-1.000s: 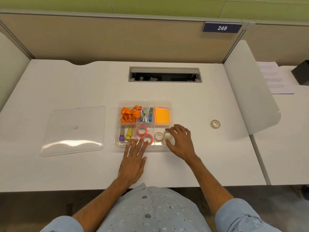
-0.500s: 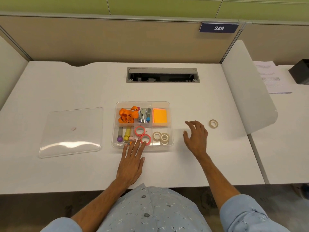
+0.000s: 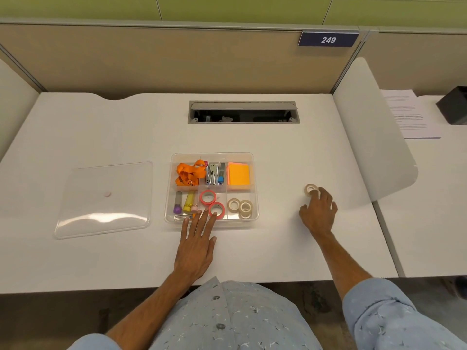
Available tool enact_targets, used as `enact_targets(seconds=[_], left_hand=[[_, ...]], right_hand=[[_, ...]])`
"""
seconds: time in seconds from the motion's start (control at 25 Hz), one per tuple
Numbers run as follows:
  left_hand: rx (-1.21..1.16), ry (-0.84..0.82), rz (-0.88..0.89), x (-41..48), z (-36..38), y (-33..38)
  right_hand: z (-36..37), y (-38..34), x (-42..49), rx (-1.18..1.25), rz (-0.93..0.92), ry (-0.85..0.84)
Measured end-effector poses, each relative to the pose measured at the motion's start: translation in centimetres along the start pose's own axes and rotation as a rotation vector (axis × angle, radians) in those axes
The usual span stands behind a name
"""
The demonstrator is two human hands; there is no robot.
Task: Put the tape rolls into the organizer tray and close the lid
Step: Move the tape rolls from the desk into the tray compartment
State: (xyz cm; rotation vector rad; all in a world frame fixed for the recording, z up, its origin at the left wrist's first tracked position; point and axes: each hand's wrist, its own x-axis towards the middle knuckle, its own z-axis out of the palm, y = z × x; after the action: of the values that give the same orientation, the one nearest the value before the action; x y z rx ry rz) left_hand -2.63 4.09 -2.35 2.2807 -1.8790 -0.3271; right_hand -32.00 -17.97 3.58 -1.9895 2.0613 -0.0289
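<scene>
One beige tape roll (image 3: pixel 310 190) lies on the desk (image 3: pixel 101 127), well right of the organizer tray (image 3: pixel 254 198), at 11 o'clock from the right hand (image 3: pixel 319 213), whose fingertips touch it, not yet gripping. The left hand (image 3: pixel 197 246) lies flat, fingers spread, at the tray's near edge.

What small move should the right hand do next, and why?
Probably close the fingers on the loose tape roll and lift it. The right hand already touches this roll, which lies on the desk outside the tray. The other rolls are in the tray, and the lid lies beside it.
</scene>
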Motion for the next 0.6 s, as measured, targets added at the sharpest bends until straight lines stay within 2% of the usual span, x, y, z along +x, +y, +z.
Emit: enact_targets(seconds=[0.36, 0.6], left_hand=[[0.01, -0.011, -0.01, -0.1, -0.2, 0.3], [-0.004, -0.005, 0.002, -0.2, -0.4, 0.2]], right_hand=[[1.9, -2.6, -3.8, -0.023, -0.188, -0.054], [1.3, -4.9, -4.9, 0.151, -0.296, 0.087]])
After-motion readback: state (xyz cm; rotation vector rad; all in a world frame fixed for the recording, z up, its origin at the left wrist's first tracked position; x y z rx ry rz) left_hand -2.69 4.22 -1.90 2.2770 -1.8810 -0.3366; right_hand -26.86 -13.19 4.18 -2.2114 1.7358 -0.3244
